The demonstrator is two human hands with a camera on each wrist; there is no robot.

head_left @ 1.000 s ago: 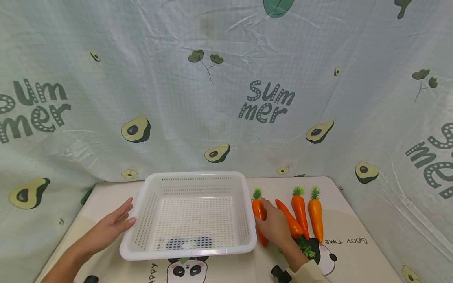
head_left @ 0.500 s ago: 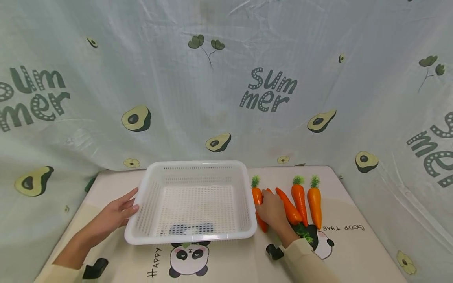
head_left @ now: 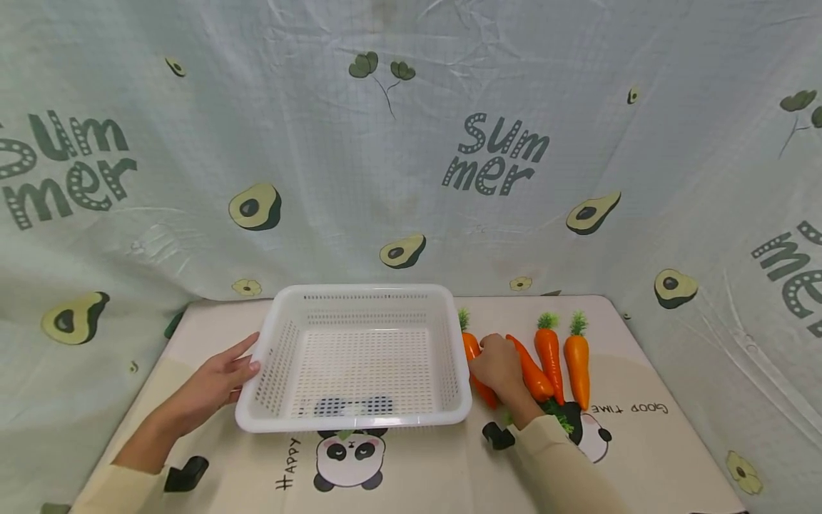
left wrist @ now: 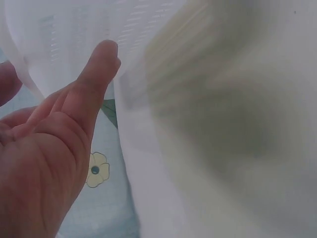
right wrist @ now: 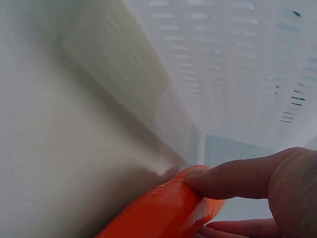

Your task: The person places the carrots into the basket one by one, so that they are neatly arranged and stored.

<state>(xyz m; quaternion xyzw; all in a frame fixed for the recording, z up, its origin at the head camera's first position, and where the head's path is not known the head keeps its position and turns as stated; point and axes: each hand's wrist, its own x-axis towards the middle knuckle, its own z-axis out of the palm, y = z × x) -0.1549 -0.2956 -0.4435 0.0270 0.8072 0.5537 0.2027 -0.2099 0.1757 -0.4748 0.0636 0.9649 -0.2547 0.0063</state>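
A white perforated plastic basket (head_left: 353, 421) stands in the middle of the table in the head view. At its left side, my left hand (head_left: 215, 378) has its fingers extended against the outer wall; the left wrist view shows the thumb (left wrist: 96, 74) straight beside that wall. To the right of the basket, my right hand (head_left: 497, 365) grips an orange carrot (right wrist: 163, 208), thumb on top and fingers partly hidden behind. Another carrot (head_left: 472, 348) with a green top lies between that hand and the basket, partly covered by the hand.
Right of the right hand lies a carrot (head_left: 531, 371) with its leaves toward me. Two more carrots, one (head_left: 549, 357) and another (head_left: 577, 368), lie with leaves away. A patterned curtain (head_left: 411, 178) hangs behind the table (head_left: 244, 485).
The head view has tilted down, so the scene sits higher in the picture. My left fingers have come closer to the basket's side. The right hand's fingers have curled in around a carrot.
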